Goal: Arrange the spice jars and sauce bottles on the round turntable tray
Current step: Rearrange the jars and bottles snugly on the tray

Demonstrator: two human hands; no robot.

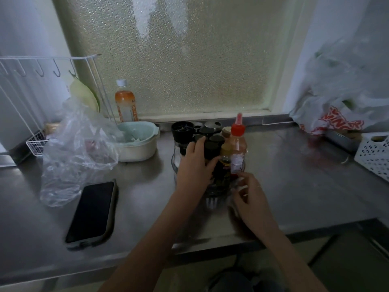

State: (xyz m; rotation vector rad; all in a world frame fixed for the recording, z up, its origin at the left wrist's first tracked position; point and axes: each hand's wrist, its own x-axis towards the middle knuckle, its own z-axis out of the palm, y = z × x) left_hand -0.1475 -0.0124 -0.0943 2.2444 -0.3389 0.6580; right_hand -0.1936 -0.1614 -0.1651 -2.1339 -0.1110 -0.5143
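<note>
A clear round turntable tray [212, 193] stands mid-counter, crowded with several black-capped spice jars [211, 147], a tall black-topped grinder [181, 131] and a red-capped sauce bottle [237, 152]. My left hand [194, 165] reaches in among the jars, its fingers against a dark jar and its thumb toward a dark sauce bottle [221, 171]. My right hand [250, 197] is at the tray's near right rim, fingers curled at the rim just below the red-capped bottle. Motion blur hides whether either hand really grips anything.
A black phone [91, 211] lies at the near left beside a crumpled clear plastic bag [77, 152]. A pale bowl [136, 142] and an orange drink bottle [125, 104] stand behind. A white perforated basket [373, 154] and a printed bag [332, 121] sit at right.
</note>
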